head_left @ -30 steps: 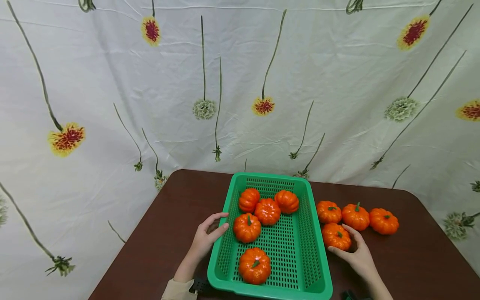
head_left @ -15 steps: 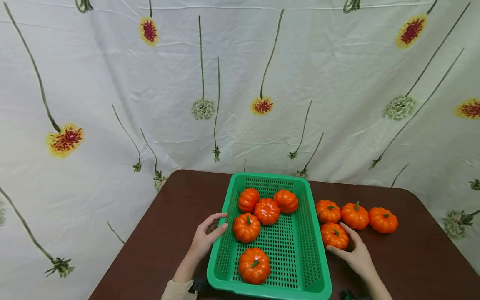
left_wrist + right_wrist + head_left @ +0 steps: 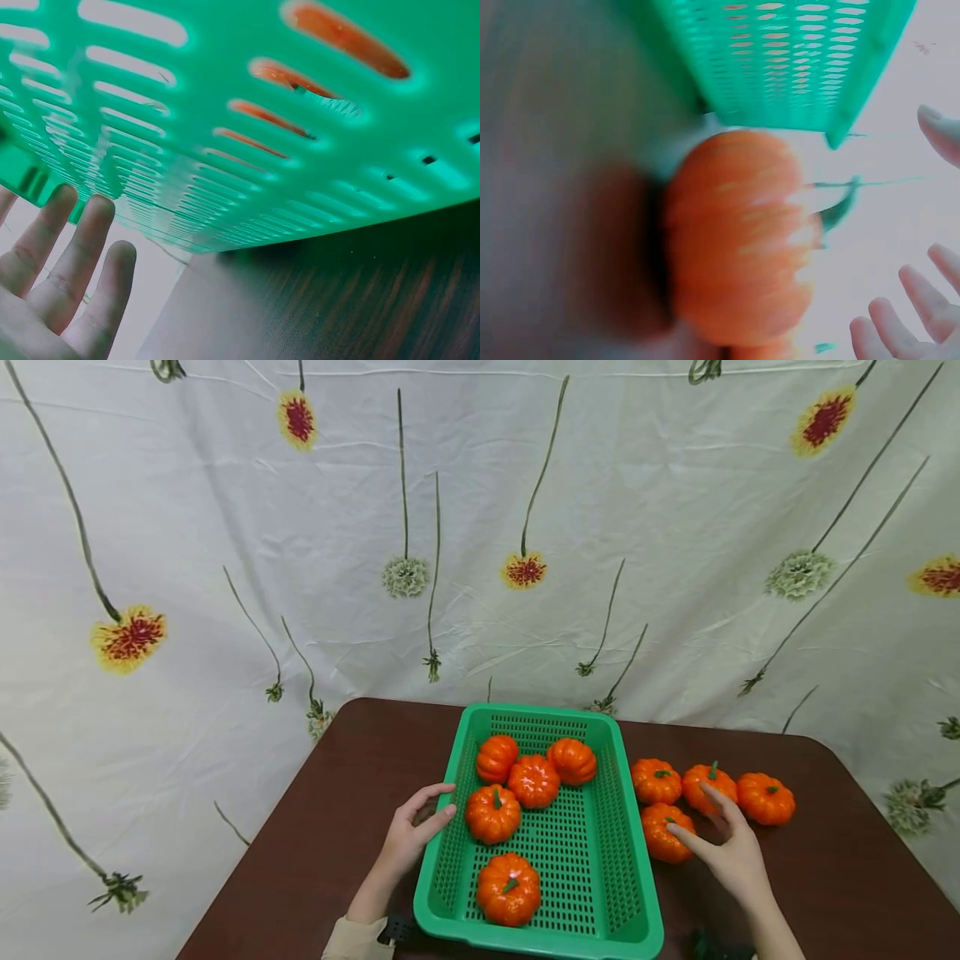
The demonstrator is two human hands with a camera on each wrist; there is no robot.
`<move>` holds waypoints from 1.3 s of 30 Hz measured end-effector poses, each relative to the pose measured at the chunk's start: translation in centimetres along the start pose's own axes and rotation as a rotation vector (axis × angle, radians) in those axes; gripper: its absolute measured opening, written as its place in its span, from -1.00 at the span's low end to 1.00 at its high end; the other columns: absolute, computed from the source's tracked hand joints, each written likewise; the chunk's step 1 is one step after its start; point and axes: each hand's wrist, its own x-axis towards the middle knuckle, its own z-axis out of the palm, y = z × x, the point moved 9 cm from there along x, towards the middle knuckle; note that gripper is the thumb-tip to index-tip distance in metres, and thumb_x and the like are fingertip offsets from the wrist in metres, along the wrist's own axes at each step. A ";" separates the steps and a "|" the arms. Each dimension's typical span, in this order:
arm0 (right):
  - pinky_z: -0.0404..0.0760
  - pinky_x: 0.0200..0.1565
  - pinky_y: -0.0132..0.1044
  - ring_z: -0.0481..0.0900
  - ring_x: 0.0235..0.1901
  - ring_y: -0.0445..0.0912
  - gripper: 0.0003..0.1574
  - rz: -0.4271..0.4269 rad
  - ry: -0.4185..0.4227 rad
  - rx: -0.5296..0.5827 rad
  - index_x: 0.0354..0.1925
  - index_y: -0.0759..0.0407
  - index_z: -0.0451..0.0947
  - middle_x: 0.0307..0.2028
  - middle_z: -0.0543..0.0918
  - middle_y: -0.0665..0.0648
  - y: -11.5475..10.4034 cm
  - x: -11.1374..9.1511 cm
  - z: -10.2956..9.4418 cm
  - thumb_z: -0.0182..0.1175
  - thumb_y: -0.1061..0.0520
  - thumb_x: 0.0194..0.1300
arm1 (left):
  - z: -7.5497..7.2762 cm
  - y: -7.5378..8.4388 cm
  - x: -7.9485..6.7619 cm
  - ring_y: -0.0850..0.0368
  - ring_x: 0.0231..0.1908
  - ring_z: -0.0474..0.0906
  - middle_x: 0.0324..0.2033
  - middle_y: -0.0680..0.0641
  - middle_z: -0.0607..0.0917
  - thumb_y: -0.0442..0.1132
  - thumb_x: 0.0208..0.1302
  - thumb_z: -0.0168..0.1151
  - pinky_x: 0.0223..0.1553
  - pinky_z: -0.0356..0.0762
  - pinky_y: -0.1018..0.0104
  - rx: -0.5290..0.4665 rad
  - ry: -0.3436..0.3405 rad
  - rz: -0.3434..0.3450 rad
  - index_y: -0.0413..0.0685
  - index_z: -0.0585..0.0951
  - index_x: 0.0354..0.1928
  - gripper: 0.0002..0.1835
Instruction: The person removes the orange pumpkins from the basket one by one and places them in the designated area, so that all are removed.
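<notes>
A green perforated plastic basket holds several orange toy pumpkins. My left hand is at the basket's left rim, thumb and forefinger spread by its edge; the left wrist view shows the other fingers straight and holding nothing. My right hand hovers with spread fingers over the near pumpkin beside the basket's right wall. In the right wrist view this pumpkin stands apart from the fingers, its green stem in sight.
Behind the near pumpkin stand more in a row: one close to the basket, one in the middle, one at the right. All rest on a dark brown table. A white flower-patterned cloth hangs behind.
My right hand has let go of the near pumpkin and lifted up and to the right, away from it. That pumpkin shifted slightly toward the basket. My left hand stays put.
</notes>
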 end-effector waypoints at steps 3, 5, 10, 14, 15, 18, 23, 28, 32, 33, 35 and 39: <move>0.26 0.11 0.22 0.12 0.28 0.31 0.04 -0.040 -0.004 0.043 0.43 0.20 0.01 0.38 0.10 0.30 -1.9 0.2 -0.6 0.34 0.04 0.17 | 0.0 0.0 0.0 -0.02 0.00 0.51 0.12 -0.27 0.49 -0.35 0.32 0.14 -0.05 0.49 0.29 0.009 -0.005 0.009 -0.27 0.48 0.14 -0.64; 0.22 0.13 0.24 0.11 0.29 0.27 0.01 -0.079 -0.008 0.043 0.43 0.17 0.03 0.38 0.11 0.28 -3.3 0.3 -0.8 0.34 0.06 0.17 | 0.0 0.0 0.1 0.02 -0.01 0.52 0.12 -0.27 0.49 -0.35 0.32 0.13 -0.05 0.49 0.29 0.010 -0.007 0.012 -0.26 0.48 0.14 -0.64; 0.29 0.18 -0.01 0.19 0.28 0.06 -0.05 -0.199 -0.045 0.023 0.40 0.07 0.13 0.34 0.19 0.23 -6.7 0.7 -0.4 0.36 0.07 0.14 | -0.1 0.0 0.1 0.03 -0.01 0.52 0.12 -0.26 0.49 -0.35 0.32 0.13 -0.05 0.48 0.30 0.011 -0.003 0.007 -0.26 0.49 0.14 -0.64; 0.33 0.10 -0.37 0.26 0.17 -0.32 -0.10 -0.302 -0.096 0.008 0.37 0.03 0.20 0.28 0.28 0.19 -9.0 1.0 0.4 0.37 0.11 0.13 | -0.1 -0.1 0.2 -0.01 0.00 0.52 0.12 -0.26 0.50 -0.35 0.32 0.14 -0.05 0.48 0.29 0.016 0.001 0.002 -0.25 0.49 0.14 -0.64; 0.32 0.08 -0.38 0.26 0.13 -0.36 -0.10 -0.322 -0.110 0.009 0.36 0.03 0.21 0.27 0.30 0.17 -9.6 1.1 0.7 0.38 0.12 0.12 | -0.1 -0.2 0.2 -0.04 0.01 0.51 0.12 -0.25 0.50 -0.35 0.32 0.14 -0.04 0.48 0.29 0.015 0.001 -0.001 -0.25 0.49 0.14 -0.64; 0.34 0.09 -0.03 0.29 0.17 -0.19 -0.09 -0.349 -0.176 0.025 0.35 -0.03 0.22 0.29 0.30 0.12 -11.0 1.1 1.7 0.40 0.11 0.09 | 0.0 -0.1 0.1 -0.09 0.03 0.50 0.13 -0.25 0.49 -0.34 0.32 0.14 -0.03 0.47 0.30 0.011 -0.002 -0.002 -0.24 0.49 0.15 -0.64; 0.29 0.10 0.19 0.29 0.18 0.12 -0.09 -0.399 -0.301 0.032 0.31 -0.08 0.27 0.28 0.30 0.05 -13.3 0.8 3.8 0.44 0.06 0.03 | 0.1 0.2 0.1 -0.10 0.03 0.49 0.14 -0.27 0.48 -0.35 0.32 0.13 -0.04 0.48 0.30 0.008 -0.005 0.013 -0.25 0.48 0.15 -0.64; 0.30 0.17 0.05 0.30 0.22 0.08 -0.12 -0.493 -0.455 0.042 0.28 -0.08 0.30 0.26 0.34 0.04 -15.3 0.2 6.4 0.45 0.06 0.02 | 0.0 0.1 0.1 -0.02 0.00 0.52 0.12 -0.28 0.49 -0.35 0.32 0.13 -0.05 0.49 0.30 0.014 -0.005 0.015 -0.26 0.48 0.15 -0.64; 0.35 0.16 -0.11 0.33 0.20 -0.04 -0.14 -0.547 -0.558 0.046 0.26 -0.09 0.34 0.23 0.37 -0.02 -16.6 -0.4 8.6 0.46 0.02 0.00 | 0.0 0.0 0.1 -0.02 0.00 0.51 0.12 -0.26 0.50 -0.35 0.32 0.14 -0.05 0.49 0.29 0.012 -0.002 0.005 -0.26 0.49 0.14 -0.64; 0.36 0.15 -0.15 0.34 0.19 -0.04 -0.14 -0.559 -0.583 0.049 0.26 -0.08 0.34 0.23 0.38 -0.03 -16.8 -0.5 9.2 0.46 0.01 0.00 | 0.0 -0.1 0.1 -0.03 0.00 0.51 0.11 -0.26 0.50 -0.34 0.31 0.15 -0.05 0.49 0.29 0.011 0.000 0.005 -0.25 0.49 0.14 -0.64; 0.37 0.14 -0.17 0.34 0.18 -0.06 -0.15 -0.580 -0.641 0.053 0.26 -0.04 0.35 0.22 0.39 -0.03 -17.3 -0.9 10.5 0.46 0.00 0.00 | -0.1 -0.1 0.1 -0.02 -0.01 0.52 0.11 -0.26 0.50 -0.34 0.31 0.15 -0.06 0.49 0.29 0.011 0.003 0.001 -0.24 0.50 0.14 -0.64; 0.35 0.16 -0.12 0.35 0.18 -0.05 -0.15 -0.601 -0.770 0.043 0.25 0.02 0.36 0.21 0.41 -0.02 -17.6 -1.6 13.0 0.45 -0.02 0.01 | -0.1 -0.1 0.0 0.06 -0.03 0.54 0.10 -0.26 0.51 -0.34 0.30 0.16 -0.07 0.51 0.28 0.012 0.010 0.000 -0.24 0.50 0.13 -0.64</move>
